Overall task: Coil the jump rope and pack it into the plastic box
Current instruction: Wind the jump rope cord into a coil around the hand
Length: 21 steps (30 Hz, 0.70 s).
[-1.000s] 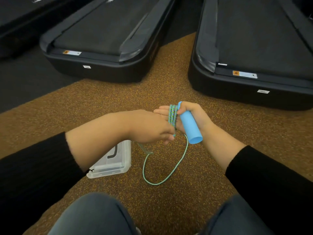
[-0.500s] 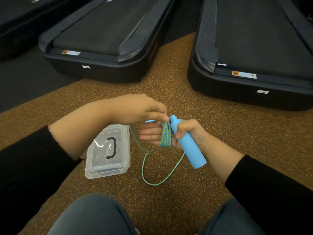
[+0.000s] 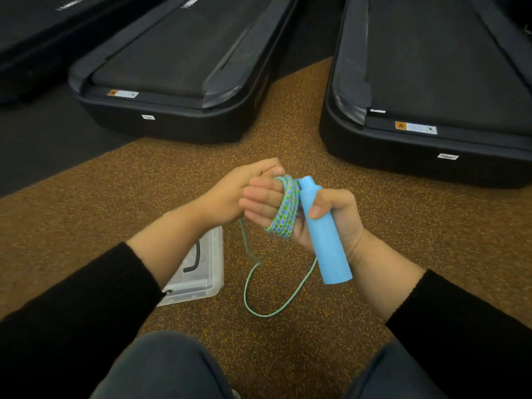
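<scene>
Jump rope half-coiled around the right hand, over a speckled brown floor.

The right hand clenches the blue handle, with green-blue rope wrapped around its fingers. The left hand, at nine o'clock and touching it, seems to pinch the rope. A slack loop trails toward six o'clock. The clear plastic box lies closed at seven o'clock.
</scene>
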Each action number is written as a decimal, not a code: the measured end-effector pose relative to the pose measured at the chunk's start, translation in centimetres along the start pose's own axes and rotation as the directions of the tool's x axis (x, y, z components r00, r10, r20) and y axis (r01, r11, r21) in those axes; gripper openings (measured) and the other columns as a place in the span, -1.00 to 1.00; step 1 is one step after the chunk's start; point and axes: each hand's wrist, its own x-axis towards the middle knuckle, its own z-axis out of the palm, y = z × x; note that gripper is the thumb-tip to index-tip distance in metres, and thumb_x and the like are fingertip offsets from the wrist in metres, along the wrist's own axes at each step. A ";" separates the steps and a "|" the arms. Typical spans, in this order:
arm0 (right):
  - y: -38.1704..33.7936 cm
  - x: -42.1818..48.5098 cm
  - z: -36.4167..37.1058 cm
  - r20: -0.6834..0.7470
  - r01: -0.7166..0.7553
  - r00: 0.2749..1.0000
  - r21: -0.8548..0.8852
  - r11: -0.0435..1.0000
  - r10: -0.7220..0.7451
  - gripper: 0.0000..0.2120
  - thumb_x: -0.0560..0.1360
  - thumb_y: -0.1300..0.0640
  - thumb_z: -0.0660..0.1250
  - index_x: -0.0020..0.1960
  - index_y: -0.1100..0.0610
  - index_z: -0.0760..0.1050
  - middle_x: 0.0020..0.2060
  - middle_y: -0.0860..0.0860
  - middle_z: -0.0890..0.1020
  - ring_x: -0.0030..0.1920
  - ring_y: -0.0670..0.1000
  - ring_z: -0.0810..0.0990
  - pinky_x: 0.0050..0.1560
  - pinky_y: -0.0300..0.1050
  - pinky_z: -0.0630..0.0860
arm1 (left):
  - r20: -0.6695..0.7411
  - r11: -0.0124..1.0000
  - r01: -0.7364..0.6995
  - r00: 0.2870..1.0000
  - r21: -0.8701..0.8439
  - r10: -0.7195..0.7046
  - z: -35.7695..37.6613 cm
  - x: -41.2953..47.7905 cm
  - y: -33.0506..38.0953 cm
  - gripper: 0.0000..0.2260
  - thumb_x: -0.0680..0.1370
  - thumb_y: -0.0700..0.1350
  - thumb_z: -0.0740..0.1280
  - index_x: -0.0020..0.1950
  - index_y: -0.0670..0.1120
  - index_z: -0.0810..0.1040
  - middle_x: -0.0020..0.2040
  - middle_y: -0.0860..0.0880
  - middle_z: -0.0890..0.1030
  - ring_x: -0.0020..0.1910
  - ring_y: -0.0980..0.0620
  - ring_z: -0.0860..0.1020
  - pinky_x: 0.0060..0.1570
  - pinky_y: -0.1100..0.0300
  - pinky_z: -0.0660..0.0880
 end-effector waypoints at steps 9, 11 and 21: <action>-1.3 0.7 0.2 -0.011 0.120 0.993 -0.007 0.993 -0.120 -0.20 0.07 0.26 0.32 0.32 0.38 0.34 0.25 0.26 0.51 0.30 0.17 0.47 0.42 0.06 0.23 | -0.158 0.978 0.128 0.982 0.166 -0.101 5.7 -1.1 -3.6 -0.72 0.61 -0.17 0.09 -0.29 0.02 0.32 -0.37 0.06 0.37 -0.43 0.18 0.33 -0.34 0.26 0.29; -1.7 0.7 -0.5 -0.070 0.094 0.993 -0.087 0.992 -0.100 -0.14 0.04 0.24 0.35 0.34 0.37 0.32 0.27 0.26 0.50 0.33 0.17 0.45 0.42 0.06 0.22 | -0.096 0.963 0.065 0.995 0.260 -0.041 5.7 -1.9 -3.1 -0.74 0.62 -0.12 0.07 -0.26 0.07 0.32 -0.37 0.10 0.38 -0.41 0.19 0.38 -0.34 0.38 0.31; -1.0 0.6 -0.5 -0.235 -0.032 0.972 -0.133 0.991 0.000 -0.14 0.02 0.42 0.14 0.36 0.41 0.24 0.23 0.32 0.47 0.00 0.13 0.66 -0.09 -0.10 0.65 | -0.013 0.606 -0.008 0.999 0.796 0.031 3.0 -3.2 -1.2 -0.73 0.58 0.16 -0.01 -0.06 0.10 0.42 -0.05 0.01 0.60 -0.03 -0.10 0.57 -0.10 0.05 0.46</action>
